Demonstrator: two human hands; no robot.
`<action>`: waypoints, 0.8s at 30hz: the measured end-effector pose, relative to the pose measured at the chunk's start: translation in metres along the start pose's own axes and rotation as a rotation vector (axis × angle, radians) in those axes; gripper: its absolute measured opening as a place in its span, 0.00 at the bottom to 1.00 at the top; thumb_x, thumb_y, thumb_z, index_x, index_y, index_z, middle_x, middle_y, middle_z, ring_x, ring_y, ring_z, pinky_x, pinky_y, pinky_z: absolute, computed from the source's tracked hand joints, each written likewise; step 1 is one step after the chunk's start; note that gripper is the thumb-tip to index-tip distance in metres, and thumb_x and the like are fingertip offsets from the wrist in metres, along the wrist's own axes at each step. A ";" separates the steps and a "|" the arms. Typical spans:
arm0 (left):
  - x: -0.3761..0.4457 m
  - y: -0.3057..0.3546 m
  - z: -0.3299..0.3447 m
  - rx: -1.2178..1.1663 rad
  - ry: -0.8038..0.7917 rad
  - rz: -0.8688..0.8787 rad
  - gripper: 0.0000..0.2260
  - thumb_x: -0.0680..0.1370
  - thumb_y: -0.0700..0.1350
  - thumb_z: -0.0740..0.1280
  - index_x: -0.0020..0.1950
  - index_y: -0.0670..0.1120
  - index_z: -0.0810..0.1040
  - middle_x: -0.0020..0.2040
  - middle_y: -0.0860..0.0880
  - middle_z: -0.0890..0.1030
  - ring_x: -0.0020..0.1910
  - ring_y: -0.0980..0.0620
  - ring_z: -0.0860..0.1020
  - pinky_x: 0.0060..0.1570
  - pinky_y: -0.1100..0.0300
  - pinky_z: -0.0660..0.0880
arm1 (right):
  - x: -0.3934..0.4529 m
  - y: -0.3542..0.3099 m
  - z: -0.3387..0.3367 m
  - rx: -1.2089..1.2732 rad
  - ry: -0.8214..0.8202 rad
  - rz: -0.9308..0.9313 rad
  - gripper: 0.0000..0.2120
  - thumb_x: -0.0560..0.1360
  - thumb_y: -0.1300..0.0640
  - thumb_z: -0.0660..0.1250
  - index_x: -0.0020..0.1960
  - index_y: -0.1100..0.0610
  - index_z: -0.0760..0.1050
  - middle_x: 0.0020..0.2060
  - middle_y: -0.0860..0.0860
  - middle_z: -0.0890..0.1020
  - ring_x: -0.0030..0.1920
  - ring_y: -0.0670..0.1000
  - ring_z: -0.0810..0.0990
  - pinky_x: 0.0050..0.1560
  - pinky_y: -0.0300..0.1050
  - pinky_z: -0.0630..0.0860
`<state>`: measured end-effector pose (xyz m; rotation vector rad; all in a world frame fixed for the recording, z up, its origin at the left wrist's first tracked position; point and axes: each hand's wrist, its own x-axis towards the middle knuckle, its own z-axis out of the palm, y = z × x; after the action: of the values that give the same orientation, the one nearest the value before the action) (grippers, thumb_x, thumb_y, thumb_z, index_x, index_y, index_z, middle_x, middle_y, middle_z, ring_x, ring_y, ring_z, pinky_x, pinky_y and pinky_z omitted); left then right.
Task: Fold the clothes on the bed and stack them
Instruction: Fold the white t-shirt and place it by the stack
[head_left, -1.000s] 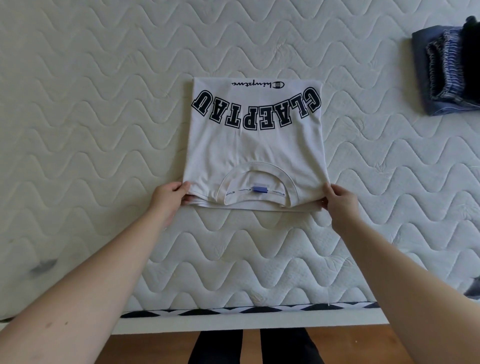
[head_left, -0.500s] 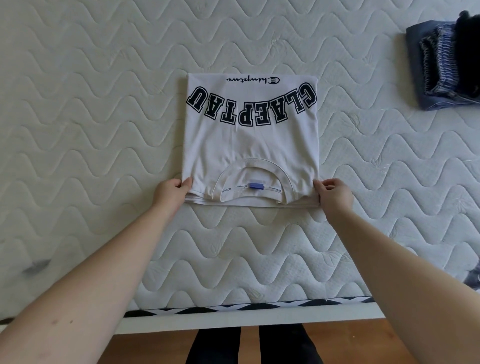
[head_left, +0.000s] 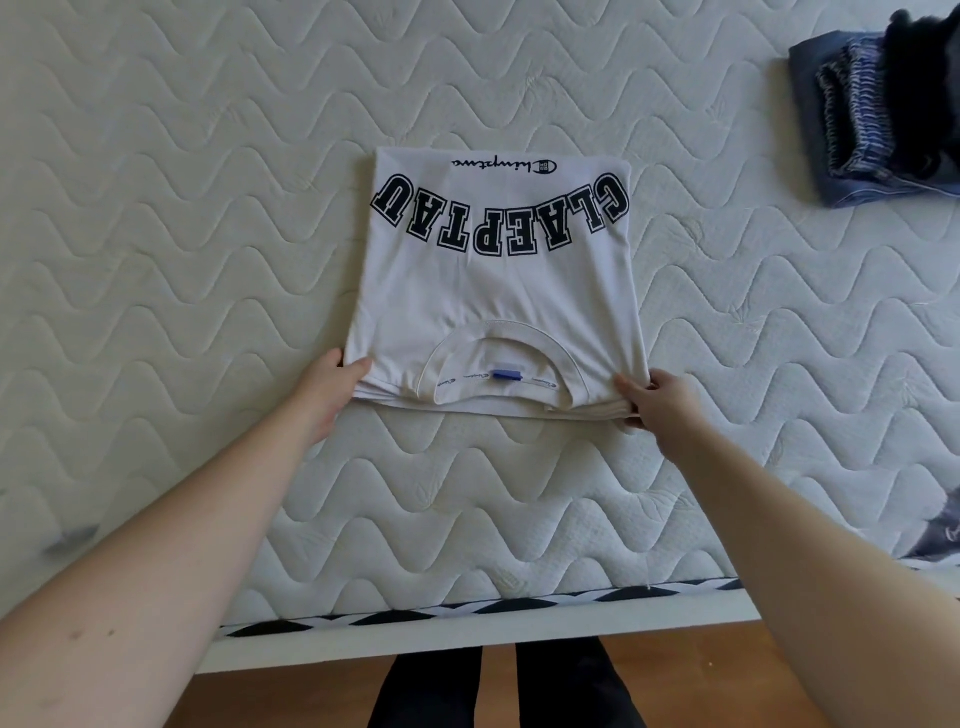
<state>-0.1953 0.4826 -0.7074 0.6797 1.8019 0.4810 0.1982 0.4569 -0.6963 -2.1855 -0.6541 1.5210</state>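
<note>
Both hands now grab the folded white shirt (head_left: 493, 291) tighter: left hand (head_left: 327, 392) and right hand (head_left: 662, 400) fingers pinch its near corners.

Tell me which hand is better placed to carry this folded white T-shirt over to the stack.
Probably right: the right hand grips the folded T-shirt corner on the folded clothes stack side; the left hand is farther.

We cannot see the fingers of our left hand (head_left: 326, 391) or right hand (head_left: 661, 399), which are tucked under the near corners of the folded white T-shirt (head_left: 496, 291). Its lower layers are covered. The stack of dark folded clothes (head_left: 878, 109) is cut off at the right edge, as is a grey garment (head_left: 941, 535) lower down. A blurred grey smudge (head_left: 70, 538) on the bed (head_left: 156, 208) is unidentifiable.
</note>
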 end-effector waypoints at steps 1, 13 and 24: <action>-0.002 -0.001 0.000 -0.021 0.004 0.007 0.06 0.80 0.42 0.64 0.57 0.45 0.76 0.56 0.44 0.80 0.52 0.48 0.77 0.51 0.57 0.70 | -0.005 0.007 0.002 0.020 -0.003 0.026 0.16 0.77 0.55 0.71 0.57 0.66 0.76 0.46 0.58 0.80 0.44 0.57 0.82 0.40 0.47 0.81; 0.014 0.013 -0.071 0.024 0.239 0.080 0.17 0.73 0.50 0.72 0.57 0.42 0.80 0.51 0.45 0.83 0.50 0.46 0.81 0.55 0.50 0.77 | -0.109 0.065 0.105 0.144 -0.257 0.341 0.10 0.77 0.59 0.70 0.56 0.62 0.75 0.43 0.57 0.82 0.38 0.55 0.82 0.39 0.45 0.82; 0.004 -0.015 -0.044 -0.288 0.127 -0.022 0.10 0.75 0.45 0.71 0.55 0.50 0.78 0.54 0.49 0.83 0.53 0.49 0.81 0.59 0.49 0.77 | -0.078 0.031 0.065 -0.139 0.231 -0.028 0.24 0.77 0.42 0.66 0.66 0.55 0.70 0.56 0.50 0.79 0.53 0.50 0.78 0.52 0.48 0.74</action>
<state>-0.2411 0.4741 -0.7056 0.4370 1.8088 0.7660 0.1185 0.3896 -0.6759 -2.3972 -0.7289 1.2166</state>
